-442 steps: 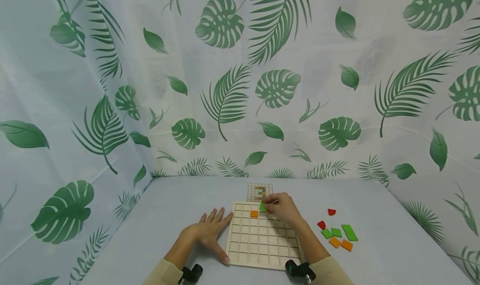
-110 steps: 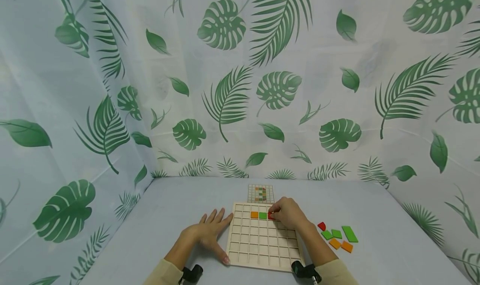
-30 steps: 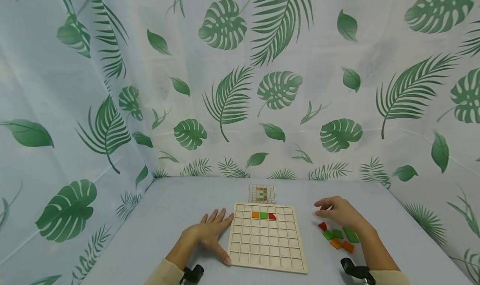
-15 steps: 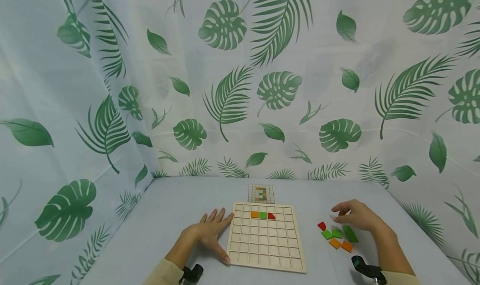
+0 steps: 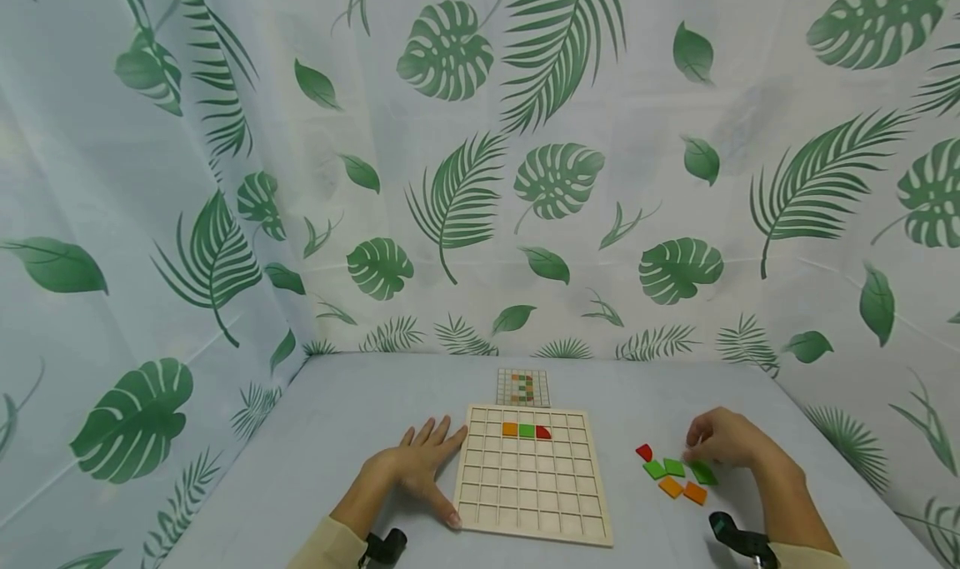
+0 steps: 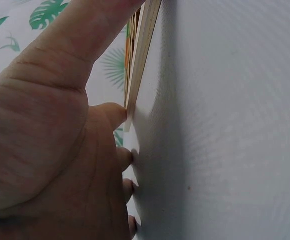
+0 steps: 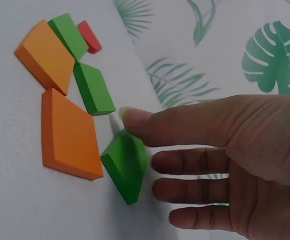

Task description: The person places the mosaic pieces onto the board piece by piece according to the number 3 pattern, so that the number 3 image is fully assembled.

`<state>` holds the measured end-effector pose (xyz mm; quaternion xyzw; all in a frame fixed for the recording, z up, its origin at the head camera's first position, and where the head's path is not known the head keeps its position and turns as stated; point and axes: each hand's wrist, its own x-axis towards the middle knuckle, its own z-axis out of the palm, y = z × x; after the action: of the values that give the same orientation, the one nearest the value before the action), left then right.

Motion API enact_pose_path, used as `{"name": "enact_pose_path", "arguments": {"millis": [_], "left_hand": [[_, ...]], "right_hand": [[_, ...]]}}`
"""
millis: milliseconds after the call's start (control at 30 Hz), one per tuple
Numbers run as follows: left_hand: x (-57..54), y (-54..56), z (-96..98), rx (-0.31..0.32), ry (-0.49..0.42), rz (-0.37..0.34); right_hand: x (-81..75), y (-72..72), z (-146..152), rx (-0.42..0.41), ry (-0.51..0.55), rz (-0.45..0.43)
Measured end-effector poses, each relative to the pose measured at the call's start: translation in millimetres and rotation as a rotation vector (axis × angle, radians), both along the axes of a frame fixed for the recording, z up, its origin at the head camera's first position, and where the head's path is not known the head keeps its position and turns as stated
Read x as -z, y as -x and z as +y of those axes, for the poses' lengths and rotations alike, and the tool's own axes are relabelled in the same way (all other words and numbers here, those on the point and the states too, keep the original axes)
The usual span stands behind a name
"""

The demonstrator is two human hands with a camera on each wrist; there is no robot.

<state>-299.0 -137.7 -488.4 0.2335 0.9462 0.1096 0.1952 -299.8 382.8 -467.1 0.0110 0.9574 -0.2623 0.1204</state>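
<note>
My left hand (image 5: 418, 467) lies spread on the table, index fingertip and thumb against the left edge of a wooden grid board (image 5: 528, 499). In the board's second row from the top sit an orange square (image 5: 510, 429), a green square (image 5: 527, 431) and a red rounded piece (image 5: 543, 432), side by side. Off to the right, my right hand (image 5: 724, 438) is over a long green tile (image 5: 705, 474), partly covering it. In the right wrist view the thumb tip is at that tile's edge, the other fingers extend along its far side, and the index finger is hidden.
Left of the right hand lie a red piece (image 5: 644, 451), two green tiles (image 5: 673, 466) and two orange tiles (image 5: 695, 493). A small printed pattern card (image 5: 522, 387) lies beyond the board. Leaf-patterned cloth (image 5: 480, 219) stands behind the table.
Earlier, the green and red pieces were set beside the orange square. Since one second ago, my right hand has moved rightward and down onto the long green tile. My left hand has stayed put.
</note>
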Motion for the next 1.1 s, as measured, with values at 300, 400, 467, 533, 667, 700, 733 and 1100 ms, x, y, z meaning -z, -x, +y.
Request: {"name": "enact_pose_path", "arguments": {"millis": [300, 400, 467, 533, 667, 700, 733, 1100], "left_hand": [[1.4, 0.7, 0.4, -0.004, 0.006, -0.001], [1.8, 1.0, 0.6, -0.007, 0.001, -0.004], [2.3, 1.1, 0.7, -0.011, 0.0, -0.006], [2.8, 1.2, 0.8, -0.014, 0.002, -0.006], [3.8, 1.4, 0.3, -0.013, 0.005, -0.001], [4.0, 1.4, 0.2, -0.013, 0.005, 0.0], [4.0, 1.4, 0.1, -0.012, 0.005, 0.003], [2.8, 1.5, 0.4, -0.011, 0.01, 0.0]], "right_hand": [[2.1, -1.3, -9, 0.009, 0.007, 0.016], [2.2, -1.9, -12, -0.015, 0.031, 0.032], [3.1, -1.3, -13, -0.019, 0.037, 0.032], [3.7, -0.5, -13, -0.026, 0.037, 0.029], [4.0, 1.4, -13, -0.026, 0.036, 0.028], [4.0, 2.1, -13, -0.024, 0.037, 0.024], [4.1, 2.5, -13, -0.024, 0.039, 0.023], [1.6, 4.4, -13, 0.002, 0.028, 0.168]]}}
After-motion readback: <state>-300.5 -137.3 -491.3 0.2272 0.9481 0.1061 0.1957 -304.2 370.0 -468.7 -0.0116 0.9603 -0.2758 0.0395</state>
